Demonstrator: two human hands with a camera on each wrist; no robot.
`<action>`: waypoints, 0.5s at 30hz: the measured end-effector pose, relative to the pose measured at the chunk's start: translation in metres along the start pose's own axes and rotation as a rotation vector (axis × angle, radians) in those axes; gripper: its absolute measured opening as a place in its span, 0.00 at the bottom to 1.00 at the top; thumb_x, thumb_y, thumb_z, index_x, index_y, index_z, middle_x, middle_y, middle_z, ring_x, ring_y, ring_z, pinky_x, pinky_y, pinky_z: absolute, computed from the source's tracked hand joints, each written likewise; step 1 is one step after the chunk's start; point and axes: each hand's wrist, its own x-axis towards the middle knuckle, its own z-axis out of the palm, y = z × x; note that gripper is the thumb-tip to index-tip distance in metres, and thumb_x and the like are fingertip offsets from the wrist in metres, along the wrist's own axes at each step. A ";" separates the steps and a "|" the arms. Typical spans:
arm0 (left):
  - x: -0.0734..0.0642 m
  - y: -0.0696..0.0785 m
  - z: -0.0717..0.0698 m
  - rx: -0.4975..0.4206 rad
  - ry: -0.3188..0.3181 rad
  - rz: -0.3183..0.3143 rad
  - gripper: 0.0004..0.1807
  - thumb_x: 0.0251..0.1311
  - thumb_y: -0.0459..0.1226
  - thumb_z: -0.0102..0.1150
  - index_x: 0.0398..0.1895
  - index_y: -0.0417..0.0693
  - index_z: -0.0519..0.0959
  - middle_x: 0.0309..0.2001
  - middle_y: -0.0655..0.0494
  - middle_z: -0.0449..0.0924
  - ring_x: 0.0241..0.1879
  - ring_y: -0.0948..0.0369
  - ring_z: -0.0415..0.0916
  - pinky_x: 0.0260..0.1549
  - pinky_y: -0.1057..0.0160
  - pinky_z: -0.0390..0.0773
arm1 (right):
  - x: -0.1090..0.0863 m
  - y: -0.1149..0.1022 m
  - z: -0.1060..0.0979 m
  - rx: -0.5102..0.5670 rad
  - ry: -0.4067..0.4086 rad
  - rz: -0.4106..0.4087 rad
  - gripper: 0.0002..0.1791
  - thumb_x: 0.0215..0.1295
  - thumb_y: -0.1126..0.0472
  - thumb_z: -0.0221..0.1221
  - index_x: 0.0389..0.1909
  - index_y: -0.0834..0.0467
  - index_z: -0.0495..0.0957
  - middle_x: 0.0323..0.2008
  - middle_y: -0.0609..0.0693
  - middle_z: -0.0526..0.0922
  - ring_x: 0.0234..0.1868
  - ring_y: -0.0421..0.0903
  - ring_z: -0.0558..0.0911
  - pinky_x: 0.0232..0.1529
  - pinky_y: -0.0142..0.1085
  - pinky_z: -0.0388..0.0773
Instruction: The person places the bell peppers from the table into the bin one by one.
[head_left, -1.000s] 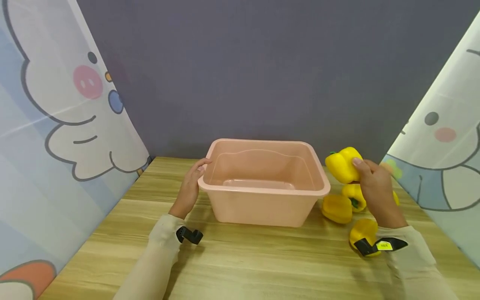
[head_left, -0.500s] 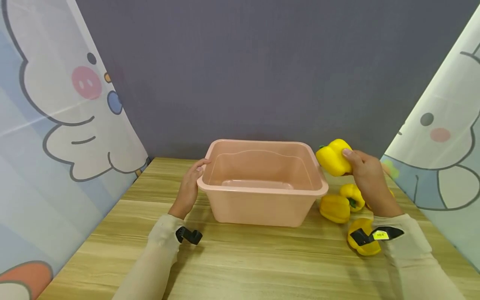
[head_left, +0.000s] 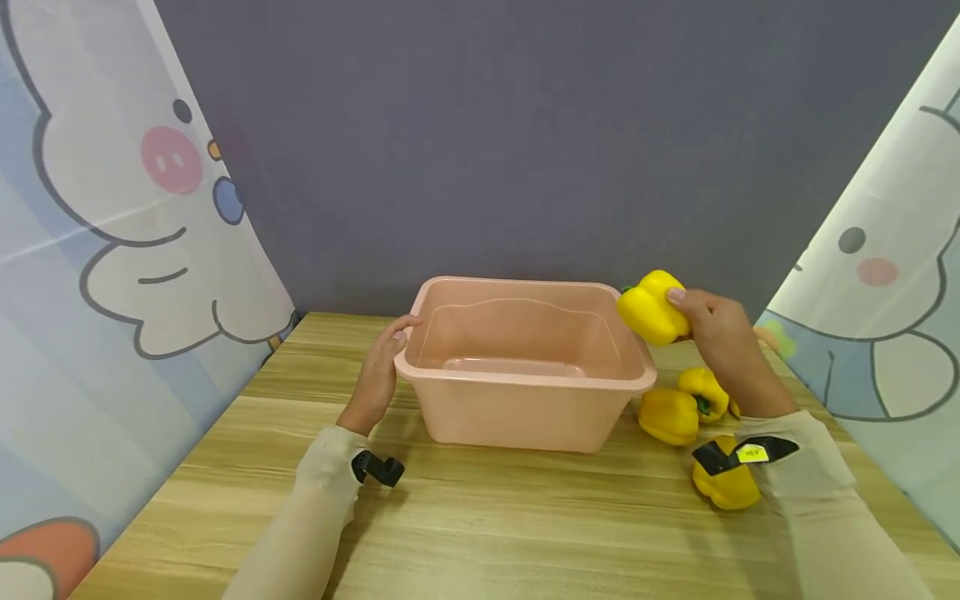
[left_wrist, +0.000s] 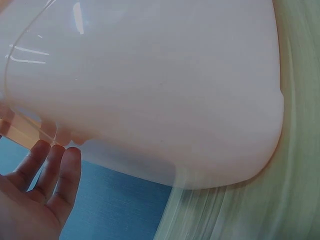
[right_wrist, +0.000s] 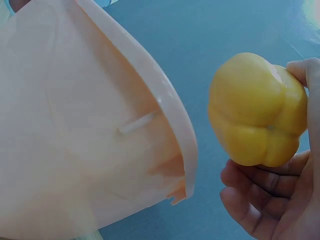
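My right hand (head_left: pixel 723 337) grips a yellow bell pepper (head_left: pixel 652 310) in the air at the right end of the pink plastic basin (head_left: pixel 517 412). The thumb lies on the pepper's near side in the head view, and its lobed underside shows in the right wrist view, apart from the basin rim (right_wrist: pixel 172 110). At the basin's left end my left hand (head_left: pixel 377 375) holds the rim. Fingertips (left_wrist: pixel 72 152) touch the outer wall below the rim in the left wrist view. The basin's visible inside holds nothing.
On the wooden table (head_left: pixel 480 525), right of the basin, lie several more yellow peppers, one (head_left: pixel 669 417) close to its wall and one (head_left: pixel 731 490) partly under the right wrist strap. A grey panel (head_left: pixel 480 150) stands behind, with cartoon-printed sheets (head_left: pixel 150 292) at both sides.
My right hand has carried the pepper left and slightly up, from above the other peppers to the basin's right rim. The left hand and the basin have stayed in place.
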 end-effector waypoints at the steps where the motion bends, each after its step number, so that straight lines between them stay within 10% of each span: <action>1: 0.000 0.000 0.000 -0.002 0.002 0.000 0.24 0.78 0.43 0.37 0.66 0.37 0.70 0.68 0.45 0.68 0.66 0.55 0.63 0.61 0.56 0.64 | 0.001 -0.001 0.000 -0.003 -0.006 -0.001 0.36 0.76 0.37 0.44 0.53 0.69 0.77 0.37 0.47 0.79 0.37 0.45 0.77 0.39 0.26 0.74; 15: 0.000 -0.001 -0.001 -0.013 -0.001 0.004 0.24 0.78 0.43 0.37 0.65 0.37 0.71 0.67 0.44 0.68 0.66 0.53 0.64 0.62 0.51 0.64 | 0.012 -0.007 -0.009 -0.071 -0.088 -0.031 0.32 0.77 0.42 0.45 0.52 0.68 0.79 0.35 0.48 0.80 0.33 0.42 0.77 0.34 0.28 0.75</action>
